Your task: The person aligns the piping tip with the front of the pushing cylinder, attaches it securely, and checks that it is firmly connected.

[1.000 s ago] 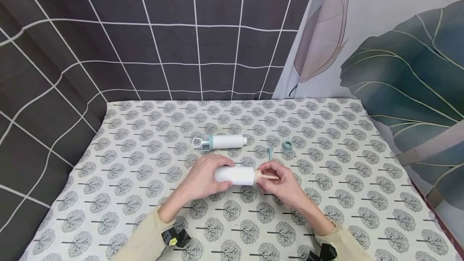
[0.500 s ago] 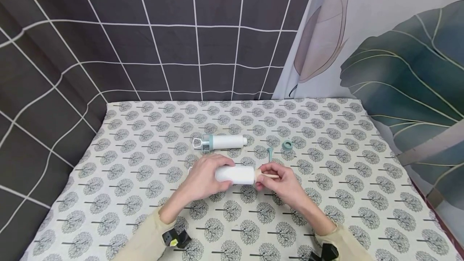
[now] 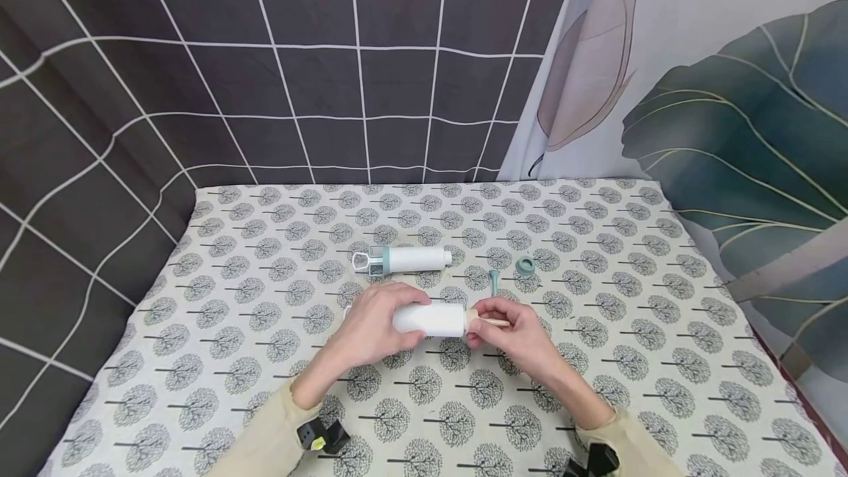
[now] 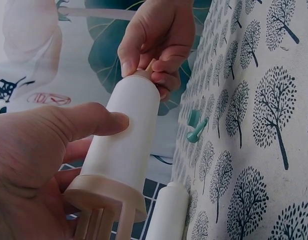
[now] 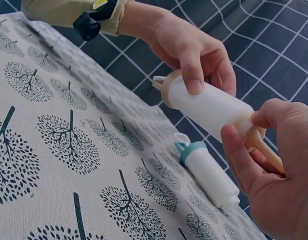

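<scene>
My left hand (image 3: pixel 374 321) grips a white tube (image 3: pixel 437 320), its thumb along the near side and fingers round the far side. One end of this tube has a beige open-framed handle (image 4: pixel 106 192), largely covered by the palm in the head view. At the opposite end, my right hand (image 3: pixel 513 333) pinches a beige ring-like cap (image 5: pixel 244 124) with thumb and fingers. From the cap a thin beige spout (image 5: pixel 266 151) points toward the right palm. The cap meets the tube's end; how tightly it is seated I cannot tell.
Beyond the hands lies a similar white tube (image 3: pixel 417 259) with a green framed handle (image 3: pixel 377 261). A small green nozzle (image 3: pixel 493 282) and a green ring cap (image 3: pixel 525 265) lie to its right. The tablecloth (image 3: pixel 424 433) has tree prints; a dark checked curtain (image 3: pixel 318 79) hangs behind.
My right fingers have shifted slightly round the beige cap since one second ago, and its spout has turned a little. The left hand and white tube stay in place.
</scene>
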{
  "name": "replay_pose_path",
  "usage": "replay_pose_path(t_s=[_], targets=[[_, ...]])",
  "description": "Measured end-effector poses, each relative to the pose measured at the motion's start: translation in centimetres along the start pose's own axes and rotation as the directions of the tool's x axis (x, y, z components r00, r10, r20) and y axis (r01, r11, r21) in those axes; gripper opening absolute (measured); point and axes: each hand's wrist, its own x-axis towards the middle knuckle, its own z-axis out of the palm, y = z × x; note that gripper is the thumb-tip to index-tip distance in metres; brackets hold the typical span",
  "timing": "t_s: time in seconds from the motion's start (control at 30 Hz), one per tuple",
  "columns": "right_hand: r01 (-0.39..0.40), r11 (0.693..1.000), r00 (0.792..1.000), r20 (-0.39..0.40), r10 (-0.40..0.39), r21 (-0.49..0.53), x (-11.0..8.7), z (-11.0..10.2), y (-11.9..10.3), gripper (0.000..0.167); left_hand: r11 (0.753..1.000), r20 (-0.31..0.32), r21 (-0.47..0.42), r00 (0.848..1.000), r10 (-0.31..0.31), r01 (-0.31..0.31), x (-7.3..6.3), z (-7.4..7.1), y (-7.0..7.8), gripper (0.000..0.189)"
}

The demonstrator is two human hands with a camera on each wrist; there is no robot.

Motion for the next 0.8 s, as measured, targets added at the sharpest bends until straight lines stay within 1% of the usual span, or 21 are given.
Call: replay_pose_path(t_s=[0.1, 0.23, 0.37, 0.6, 0.8], targets=[[-0.010, 1.000, 1.000, -0.002, 0.010, -0.020, -0.07, -0.02, -0.12, 0.034, 1.000, -0.004, 0.001, 1.000, 0.009, -0.009, -0.01, -0.05, 0.06, 0.045], [-0.034, 0.999, 0.999, -0.008, 0.034, -0.021, -0.09, -0.06, -0.18, 0.032, 1.000, -0.008, 0.007, 1.000, 0.018, -0.018, -0.01, -0.16, 0.24, 0.045], [-0.042, 0.999, 0.999, -0.001, 0.042, -0.021, -0.05, -0.07, -0.14, 0.032, 1.000, -0.006, 0.012, 1.000, 0.026, -0.026, -0.07, -0.28, 0.46, 0.045], [-0.034, 0.999, 0.999, 0.005, 0.034, -0.023, -0.02, -0.10, -0.06, 0.030, 0.999, 0.000, 0.013, 0.999, 0.035, -0.035, -0.13, -0.33, 0.49, 0.045], [0.008, 1.000, 1.000, 0.014, -0.009, 0.005, -0.03, -0.06, 0.03, 0.033, 0.999, 0.002, 0.011, 0.999, 0.036, -0.036, -0.18, -0.35, 0.43, 0.045]])
